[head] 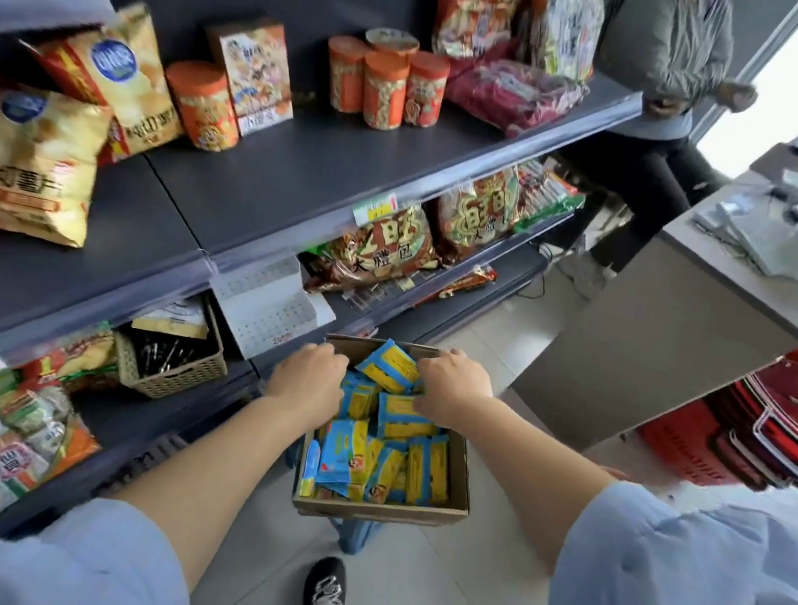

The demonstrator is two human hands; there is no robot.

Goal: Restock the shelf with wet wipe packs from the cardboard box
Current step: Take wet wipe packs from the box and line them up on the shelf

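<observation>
Cardboard box [378, 511] — right hand [452, 388] pinches tilted pack [387, 368], long axis crosswise; left hand [308, 379] grip unclear.

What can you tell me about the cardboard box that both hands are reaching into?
The cardboard box is brown, rectangular and open-topped, with low walls. It sits level on a blue support, probably a plastic stool, in front of the lower shelf. Blue-and-yellow wet wipe packs fill it in a loose jumble. The left hand and right hand reach into its far half; the right hand's fingers curl onto a tilted pack, while the left hand's grip is hidden.
</observation>
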